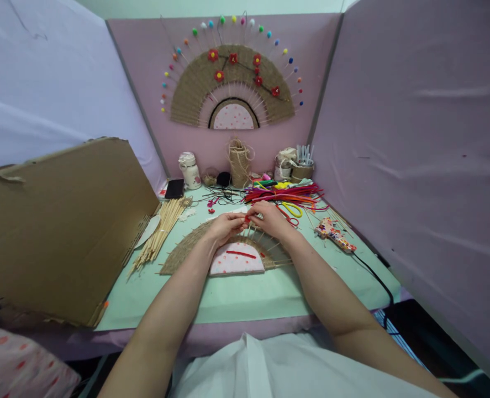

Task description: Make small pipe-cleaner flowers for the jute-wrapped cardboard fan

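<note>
- L hand (227, 224): forearm comes in from bottom-left and runs up over the table (245, 301). Wrist is level, knuckles up, fingers curled with the tips drawn together toward centre.
- R hand (270, 216): forearm comes in from bottom-right, mirroring the L. Fingers are bent and the tips meet the L hand's tips.
- Red bit (247, 219): small piece pinched betw. the fingertips of both hands, above the top edge of the fan (186, 251). Its shape is too small to make out.
- Fan: flat on the table under both wrists, woven arc w/ bare sticks poking out. The mid section is hidden by the hands.
- Pink disc (236, 265): half-round at the fan's base, betw. the forearms. A red strip (240, 254) lies on it.
- Sticks (164, 226): loose bundle just L of the fan.
- Cardboard (62, 232): big tilted sheet far L, covering that end of the table.
- Pipe cleaners (286, 193): coloured pile behind the R hand, w/ scissors (292, 209) partly tucked under.
- Patterned tool (335, 235): R of the fan. Its black cord (377, 276) runs off the table edge. Type unclear.
- Wall fan (232, 83): finished sample pinned on the back panel.
- Back-row pots and twine (239, 160): small, detail not readable.
</note>
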`<state>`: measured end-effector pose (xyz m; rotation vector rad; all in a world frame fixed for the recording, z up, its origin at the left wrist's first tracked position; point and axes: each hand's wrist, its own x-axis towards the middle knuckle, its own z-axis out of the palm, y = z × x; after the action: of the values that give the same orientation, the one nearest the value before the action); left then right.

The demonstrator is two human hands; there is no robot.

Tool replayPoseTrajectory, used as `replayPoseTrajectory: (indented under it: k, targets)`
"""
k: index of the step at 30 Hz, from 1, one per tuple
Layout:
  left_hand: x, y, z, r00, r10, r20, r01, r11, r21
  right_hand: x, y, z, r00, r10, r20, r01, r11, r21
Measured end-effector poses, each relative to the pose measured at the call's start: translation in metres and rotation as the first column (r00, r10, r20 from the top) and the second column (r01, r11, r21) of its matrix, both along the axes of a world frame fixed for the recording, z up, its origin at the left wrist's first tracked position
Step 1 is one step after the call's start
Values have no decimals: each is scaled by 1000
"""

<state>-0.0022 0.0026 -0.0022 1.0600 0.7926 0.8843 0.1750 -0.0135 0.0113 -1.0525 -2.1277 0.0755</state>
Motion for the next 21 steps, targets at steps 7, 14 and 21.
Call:
replayPoseTrajectory:
  k: [7,14,21]
  targets:
    - [-8,0,4,996,-84,9,85,992,-98,0,0,-2,994,38,106,-45,997,70]
    - [-7,-1,6,994,-107,38,111,980,-166,-5,-11,8,988,-3,154,-14,994,109]
    - [-10,3,5,982,-137,128,164,960,-229,-6,-7,6,996,63,-62,-63,998,-2]
